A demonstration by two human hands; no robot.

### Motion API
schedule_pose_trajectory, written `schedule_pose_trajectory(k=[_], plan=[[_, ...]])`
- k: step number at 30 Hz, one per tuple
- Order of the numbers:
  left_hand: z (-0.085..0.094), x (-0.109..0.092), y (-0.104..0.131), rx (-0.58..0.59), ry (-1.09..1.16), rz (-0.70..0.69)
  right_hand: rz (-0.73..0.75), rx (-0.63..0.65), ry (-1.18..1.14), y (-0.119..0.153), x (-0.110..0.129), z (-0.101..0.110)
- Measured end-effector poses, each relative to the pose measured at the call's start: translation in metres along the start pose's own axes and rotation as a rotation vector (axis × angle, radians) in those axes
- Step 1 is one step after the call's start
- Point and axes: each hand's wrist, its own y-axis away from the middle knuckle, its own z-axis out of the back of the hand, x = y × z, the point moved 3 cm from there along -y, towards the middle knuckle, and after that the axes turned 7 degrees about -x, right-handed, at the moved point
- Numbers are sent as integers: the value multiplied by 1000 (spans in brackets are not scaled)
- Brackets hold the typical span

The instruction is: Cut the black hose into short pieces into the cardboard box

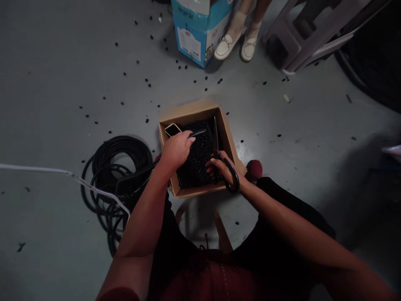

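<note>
My left hand [178, 148] is closed round a black ribbed tube [198, 133], whose end sticks out to the right over an open cardboard box [230, 138]. Many small black pieces [197, 161] fill the box. At its right side my right hand [224, 165] holds a pair of scissors [232, 175], with a long blade pointing up and away from me and the black handles near my wrist. A flat dark object with a pale rim [173, 129] lies in the box's far left corner, partly behind my left hand.
Coiled black tubing [120, 167] lies on the floor at the left, near a white cord [72, 174]. Beyond the box stand a blue carton [191, 35], a person's feet in white shoes [226, 46] and a plastic stool [294, 46]. Black bits dot the floor.
</note>
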Motion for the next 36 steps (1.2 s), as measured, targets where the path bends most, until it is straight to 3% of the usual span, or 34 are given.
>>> schedule_pose_trajectory(k=[15, 36], plan=[[-7, -5, 0, 15, -26, -9, 50, 37, 159, 4, -5, -3], [-16, -6, 1, 17, -47, -42, 17, 35, 111, 1, -7, -4]])
